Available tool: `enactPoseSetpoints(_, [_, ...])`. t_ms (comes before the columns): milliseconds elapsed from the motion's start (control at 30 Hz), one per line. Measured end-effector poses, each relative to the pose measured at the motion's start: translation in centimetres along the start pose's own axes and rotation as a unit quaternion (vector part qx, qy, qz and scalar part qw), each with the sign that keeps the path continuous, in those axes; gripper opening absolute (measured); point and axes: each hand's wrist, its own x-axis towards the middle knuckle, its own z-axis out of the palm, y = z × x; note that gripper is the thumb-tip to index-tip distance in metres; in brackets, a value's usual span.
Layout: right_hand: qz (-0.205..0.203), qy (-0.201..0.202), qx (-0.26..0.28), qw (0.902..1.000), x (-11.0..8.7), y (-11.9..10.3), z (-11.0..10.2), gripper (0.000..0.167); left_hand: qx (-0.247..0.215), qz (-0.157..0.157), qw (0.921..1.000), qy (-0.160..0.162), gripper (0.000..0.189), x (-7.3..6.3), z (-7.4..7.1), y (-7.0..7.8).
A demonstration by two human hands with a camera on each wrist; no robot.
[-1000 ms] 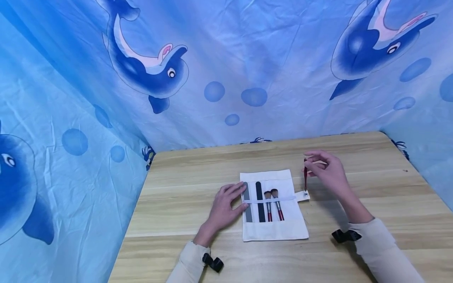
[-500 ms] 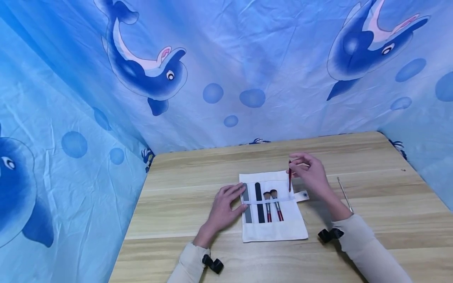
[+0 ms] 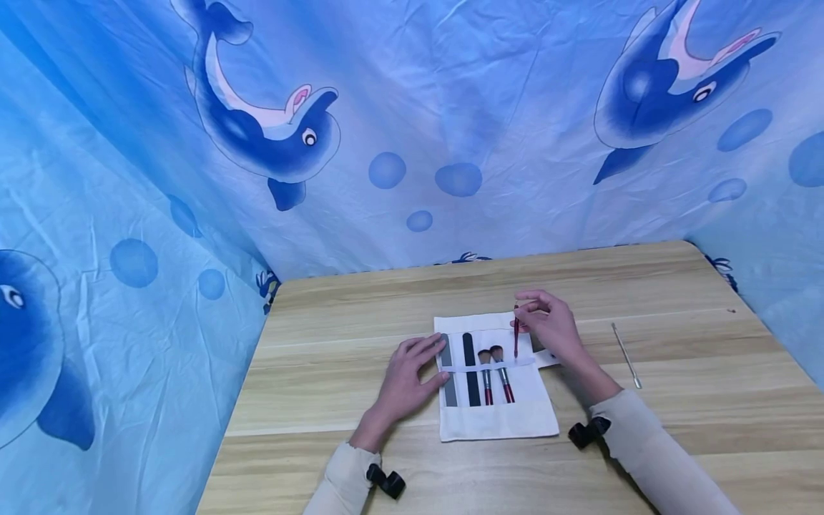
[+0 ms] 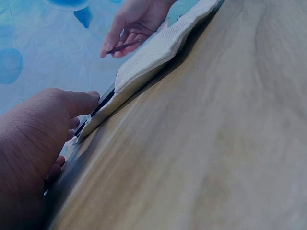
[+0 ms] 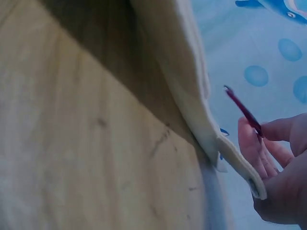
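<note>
In the head view a white fabric roll-up pouch (image 3: pixel 537 418) lies unfolded on the table. An elastic strap across it holds a grey nail file (image 3: pixel 449 390), a black nail file (image 3: pixel 473 386) and two red-handled makeup brushes (image 3: pixel 486 375). My left hand (image 3: pixel 412 368) rests on the pouch's left edge, fingers extended over the grey file. With thumb and fingertips my right hand (image 3: pixel 547 325) pinches a slim dark red stick (image 5: pixel 244 112). It points down close over the strap, right of the brushes; its upper end is hidden by the fingers.
A thin silver metal tool (image 3: pixel 626 355) lies on the wooden table (image 3: pixel 309 386), right of the pouch. The pouch's snap tab (image 3: pixel 547 358) sticks out under my right hand. Behind the table hangs a blue curtain (image 3: pixel 360 86) with dolphins.
My right hand has moved left with the dark red stick, from over the snap tab to over the strap. The silver tool has come into view. My left hand stays put.
</note>
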Motion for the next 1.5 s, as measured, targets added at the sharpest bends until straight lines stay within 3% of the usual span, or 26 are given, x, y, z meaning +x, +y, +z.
enactPoseSetpoints(500, [0.021,-0.029,-0.057,0.9977,0.5,1.7,0.1,0.034,0.021,0.019,0.9995,0.017,0.063,0.0,0.1,-0.1])
enactPoseSetpoints(867, [0.011,-0.058,-0.099,0.9933,0.4,1.6,0.2,0.032,0.008,-0.006,0.9999,-0.005,0.065,0.0,0.0,0.0])
enactPoseSetpoints(1200, [-0.014,-0.071,-0.195,0.978,0.4,1.7,0.0,0.019,0.013,-0.002,0.9999,-0.005,0.066,0.2,0.1,0.0])
enactPoseSetpoints(1500, [0.01,-0.103,-0.198,0.9746,-0.1,1.4,-0.2,0.018,0.009,0.004,0.9999,0.002,0.066,0.0,0.1,0.1])
